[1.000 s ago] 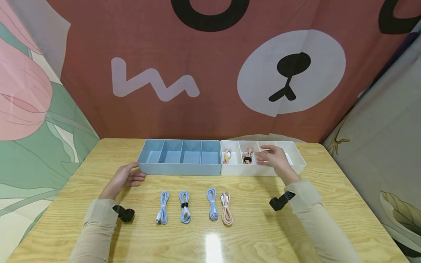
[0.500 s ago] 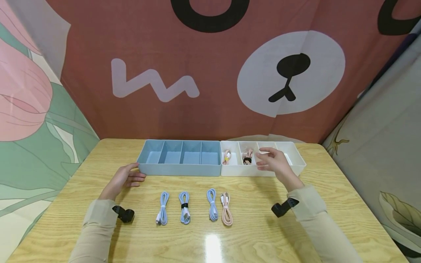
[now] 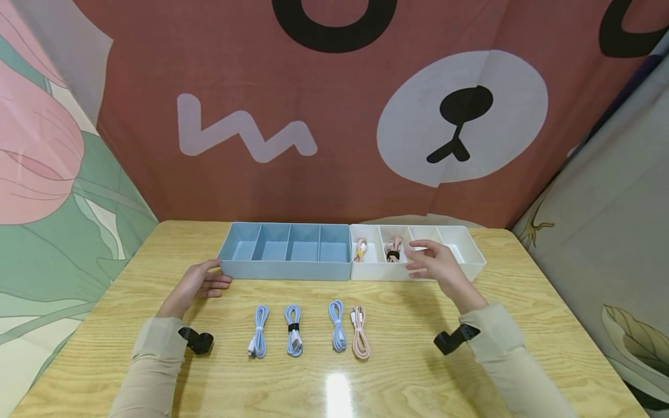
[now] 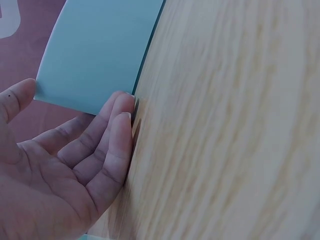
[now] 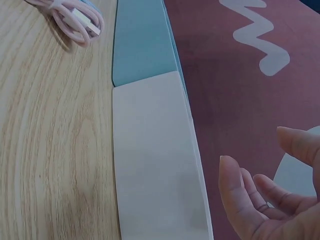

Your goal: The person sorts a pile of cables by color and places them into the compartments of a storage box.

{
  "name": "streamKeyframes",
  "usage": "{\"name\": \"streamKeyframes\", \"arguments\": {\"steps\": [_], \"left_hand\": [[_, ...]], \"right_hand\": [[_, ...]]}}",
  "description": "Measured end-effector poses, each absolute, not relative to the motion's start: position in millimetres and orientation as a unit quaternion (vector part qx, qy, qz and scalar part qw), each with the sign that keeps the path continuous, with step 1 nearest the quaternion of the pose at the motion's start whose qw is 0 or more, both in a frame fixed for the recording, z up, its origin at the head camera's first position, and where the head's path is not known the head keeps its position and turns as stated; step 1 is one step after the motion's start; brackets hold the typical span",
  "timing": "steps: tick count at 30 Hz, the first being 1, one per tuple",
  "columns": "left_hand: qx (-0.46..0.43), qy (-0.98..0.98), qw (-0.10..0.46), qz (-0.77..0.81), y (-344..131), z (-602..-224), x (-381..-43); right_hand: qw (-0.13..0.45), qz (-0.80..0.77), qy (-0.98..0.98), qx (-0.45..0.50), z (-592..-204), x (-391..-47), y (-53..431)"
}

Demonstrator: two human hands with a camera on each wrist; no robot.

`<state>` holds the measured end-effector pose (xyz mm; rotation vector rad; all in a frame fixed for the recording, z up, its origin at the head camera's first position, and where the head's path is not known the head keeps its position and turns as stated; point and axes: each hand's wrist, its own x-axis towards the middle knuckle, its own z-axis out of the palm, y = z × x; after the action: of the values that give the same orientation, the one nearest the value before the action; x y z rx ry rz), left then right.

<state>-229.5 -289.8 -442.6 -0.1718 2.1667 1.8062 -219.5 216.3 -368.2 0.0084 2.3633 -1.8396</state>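
My left hand [image 3: 201, 280] is at the left end of a blue divided box [image 3: 284, 269], fingers loosely bent. In the left wrist view its thumb meets the upper edge and its fingertips lie at the lower corner. Above the third compartment of a white divided box [image 3: 378, 271] hovers my right hand [image 3: 436, 267], fingers spread and holding nothing. A pink cable with a yellow tie [image 3: 360, 249] lies in the white box's first compartment. One compartment over is a pink cable with a black strap [image 3: 393, 251]. My right hand partly hides the third and fourth compartments.
On the wooden table [image 3: 407, 383], coiled cables lie in a row before the boxes: a blue one [image 3: 258, 331], a black-strapped blue one [image 3: 294, 330], another blue one [image 3: 337, 326] and a pink one [image 3: 360, 334]. A printed curtain [image 3: 334, 186] hangs behind the table.
My right hand has drawn slightly back and down over the white box, its sleeve shifting right. The left hand, the boxes and the cables have stayed in place.
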Motion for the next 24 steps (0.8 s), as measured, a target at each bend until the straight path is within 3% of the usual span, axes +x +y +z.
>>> {"name": "streamKeyframes", "arguments": {"steps": [24], "left_hand": [[-0.060, 0.760, 0.159, 0.628, -290, -439, -229]], "right_hand": [[0.087, -0.631, 0.771, -0.012, -373, -197, 209]]}}
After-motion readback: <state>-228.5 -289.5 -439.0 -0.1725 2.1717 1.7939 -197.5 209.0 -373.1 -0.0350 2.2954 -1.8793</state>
